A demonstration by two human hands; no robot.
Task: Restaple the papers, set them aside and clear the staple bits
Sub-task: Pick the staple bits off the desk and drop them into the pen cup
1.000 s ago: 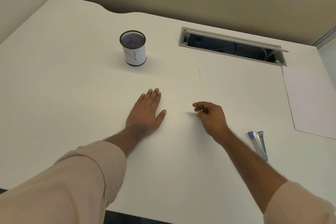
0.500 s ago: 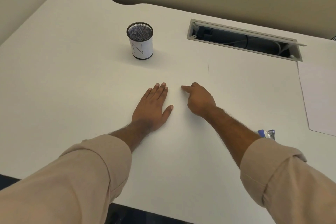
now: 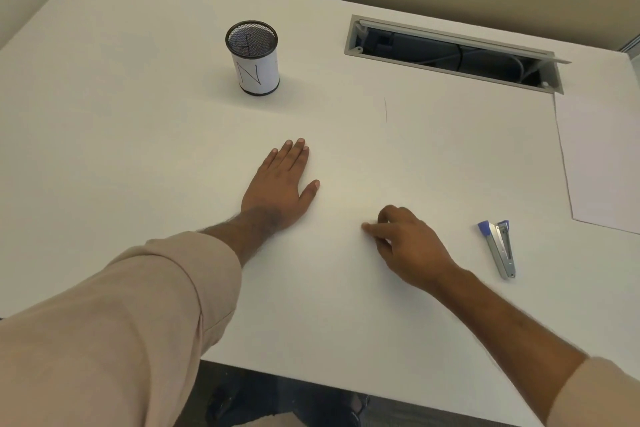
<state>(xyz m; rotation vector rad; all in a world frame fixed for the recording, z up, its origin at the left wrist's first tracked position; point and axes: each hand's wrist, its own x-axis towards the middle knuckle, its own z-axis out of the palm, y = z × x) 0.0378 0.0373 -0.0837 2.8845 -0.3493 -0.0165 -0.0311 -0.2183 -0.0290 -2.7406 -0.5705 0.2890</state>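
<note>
1. My left hand [image 3: 277, 189] lies flat on the desk [image 3: 121, 135], palm down, fingers together, grasping nothing.
2. My right hand [image 3: 405, 246] is near me and to the right of it, fingers curled, forefinger and thumb tip pressed to the desk. Whether a staple bit sits under them I cannot tell — too small to see.
3. The papers [image 3: 602, 163] are set aside at the right edge of the desk, well apart from both hands. The stapler [image 3: 500, 250] lies between them and my right hand, untouched.
4. Judged step: clearing the staple bits.
5. Risk: a bit could slip from the pinch and vanish on the pale desk — same tone, nothing to catch the eye.
6. Risk: a sweep toward the near edge could send bits to the floor.
7. Risk: a bent leg could prick a fingertip if I press hard.
8. Mesh cup [image 3: 252, 57], far left, upright, marked "N". It looks empty through the rim; I cannot see the bottom clearly.
9. Cable slot [image 3: 450, 52], far right, lid open, dark cables inside — bits flicked that way would be lost.
</note>
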